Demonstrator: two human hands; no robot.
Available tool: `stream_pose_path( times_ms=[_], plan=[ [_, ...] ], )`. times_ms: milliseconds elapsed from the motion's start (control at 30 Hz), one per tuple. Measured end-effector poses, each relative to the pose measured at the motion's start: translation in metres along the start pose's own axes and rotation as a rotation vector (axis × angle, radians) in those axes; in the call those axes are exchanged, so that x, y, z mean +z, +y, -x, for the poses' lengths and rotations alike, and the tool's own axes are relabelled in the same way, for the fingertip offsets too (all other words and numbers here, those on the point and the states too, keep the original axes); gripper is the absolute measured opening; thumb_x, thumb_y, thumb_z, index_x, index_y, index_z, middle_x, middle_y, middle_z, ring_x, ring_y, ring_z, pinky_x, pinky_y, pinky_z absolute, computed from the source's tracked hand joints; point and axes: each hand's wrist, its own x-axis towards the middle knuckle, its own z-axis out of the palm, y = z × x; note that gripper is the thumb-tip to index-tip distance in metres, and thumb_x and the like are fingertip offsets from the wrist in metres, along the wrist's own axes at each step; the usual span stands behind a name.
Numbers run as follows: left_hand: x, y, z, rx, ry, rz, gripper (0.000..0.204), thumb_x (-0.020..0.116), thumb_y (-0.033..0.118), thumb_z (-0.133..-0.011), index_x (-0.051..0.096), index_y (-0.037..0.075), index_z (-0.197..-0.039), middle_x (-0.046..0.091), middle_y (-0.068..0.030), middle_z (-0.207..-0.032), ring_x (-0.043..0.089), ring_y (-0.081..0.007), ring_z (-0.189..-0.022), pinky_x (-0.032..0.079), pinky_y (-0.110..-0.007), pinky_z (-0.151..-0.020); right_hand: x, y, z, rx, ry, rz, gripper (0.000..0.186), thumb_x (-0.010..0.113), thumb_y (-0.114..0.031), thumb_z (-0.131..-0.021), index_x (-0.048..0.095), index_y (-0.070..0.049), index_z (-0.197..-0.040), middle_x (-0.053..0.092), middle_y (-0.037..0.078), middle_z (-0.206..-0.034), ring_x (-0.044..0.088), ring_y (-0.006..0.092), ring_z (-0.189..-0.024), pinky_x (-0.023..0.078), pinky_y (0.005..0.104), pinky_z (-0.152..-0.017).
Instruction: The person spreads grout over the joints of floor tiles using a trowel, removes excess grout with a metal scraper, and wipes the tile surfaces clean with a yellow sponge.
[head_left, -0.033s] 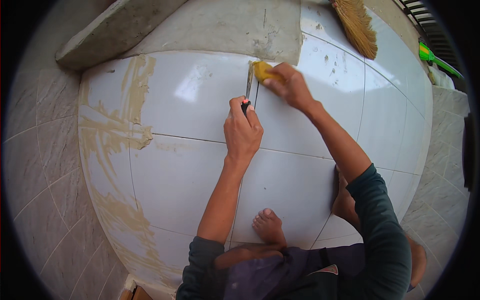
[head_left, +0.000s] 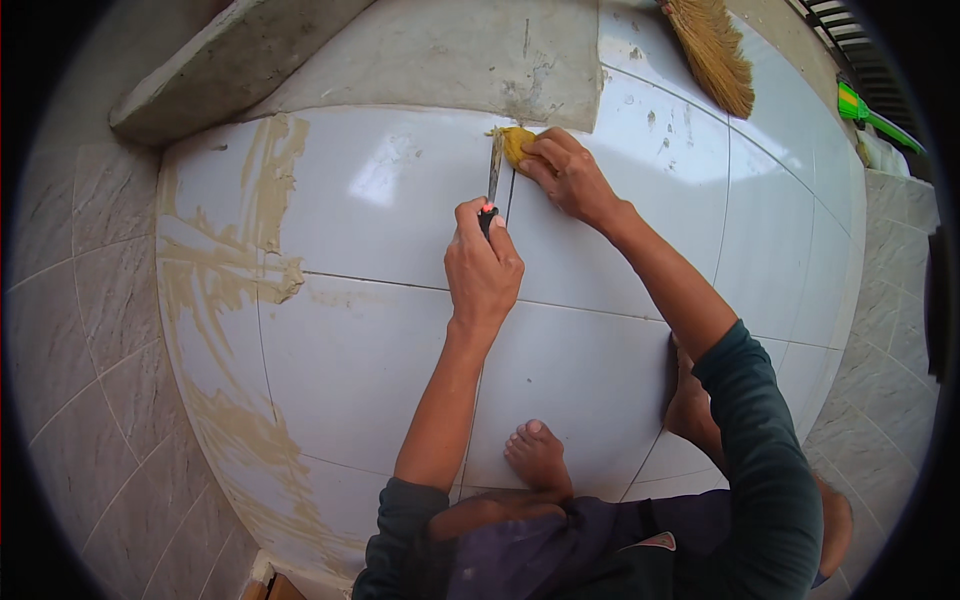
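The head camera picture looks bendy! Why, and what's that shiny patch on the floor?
In the head view, the wide fisheye lens curves the joints of the grey veined tiles and blackens the corners; again in the head view, light glares off a glossy white floor tile, up and left of the bare left hand.

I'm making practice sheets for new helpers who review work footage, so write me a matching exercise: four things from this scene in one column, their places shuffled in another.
Things
1. thin metal blade with a black handle
2. yellow sponge-like wad
3. tan straw broom
4. beige paste smears

Places
A. along the left side of the white tiled floor
B. in the right hand
C. toward the view's upper right
D. in the left hand

Pairs: 1-D; 2-B; 3-C; 4-A
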Motion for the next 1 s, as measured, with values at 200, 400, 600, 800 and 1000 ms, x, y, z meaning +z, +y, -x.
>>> stream_pose_path(
  times_ms=[200, 400, 600, 800, 1000],
  plan=[
    [0.017, -0.003, -0.016, -0.139, -0.211, -0.021, 0.023, 0.053, 0.004, -0.095, 0.04, 0.0, -0.114, 0.063, -0.0214, -0.076, 0.063, -0.039, -0.063, 0.05, -0.047, -0.059, -0.027, 0.052, -0.086, 0.132, 0.386, 0.265, 0.022, 0.07, -0.017, -0.09, 0.071, 0.002, -0.102, 0.068, 0.017, -0.096, 0.068, 0.0292, -0.09, 0.055, 0.0349, -0.082],
    [0.041, -0.019, -0.029, 0.008, -0.152, -0.141, 0.02, 0.054, 0.003, -0.096, 0.04, -0.002, -0.11, 0.062, -0.0227, -0.077, 0.065, -0.0406, -0.064, 0.051, -0.047, -0.056, -0.06, 0.008, -0.015, 0.361, 0.44, 0.009, 0.032, 0.074, -0.026, -0.089, 0.072, 0.002, -0.105, 0.071, 0.015, -0.099, 0.069, 0.0242, -0.086, 0.055, 0.0333, -0.08],
    [0.051, -0.018, -0.022, 0.128, -0.063, -0.155, 0.019, 0.054, 0.001, -0.095, 0.04, -0.002, -0.106, 0.061, -0.0238, -0.077, 0.065, -0.0425, -0.066, 0.053, -0.047, -0.055, -0.057, -0.02, 0.034, 0.535, 0.432, -0.179, 0.031, 0.075, -0.023, -0.089, 0.071, 0.003, -0.105, 0.07, 0.014, -0.099, 0.069, 0.0229, -0.085, 0.054, 0.0332, -0.078],
    [0.029, -0.007, -0.041, 0.02, -0.137, -0.277, 0.018, 0.055, 0.001, -0.094, 0.042, -0.002, -0.105, 0.062, -0.0238, -0.078, 0.065, -0.0421, -0.066, 0.052, -0.048, -0.056, -0.012, -0.048, 0.051, 0.333, 0.387, -0.037, 0.028, 0.07, -0.016, -0.093, 0.068, 0.001, -0.115, 0.067, 0.016, -0.104, 0.067, 0.0272, -0.093, 0.053, 0.0344, -0.084],
    [-0.024, 0.023, -0.031, -0.089, -0.028, 0.126, 0.016, 0.056, 0.004, -0.095, 0.045, -0.001, -0.105, 0.063, -0.0215, -0.08, 0.064, -0.034, -0.063, 0.05, -0.042, -0.056, -0.015, 0.004, -0.031, 0.12, 0.4, 0.145, 0.028, 0.068, -0.009, -0.09, 0.066, 0.001, -0.117, 0.062, 0.017, -0.097, 0.063, 0.032, -0.084, 0.053, 0.0382, -0.079]
  ],
)
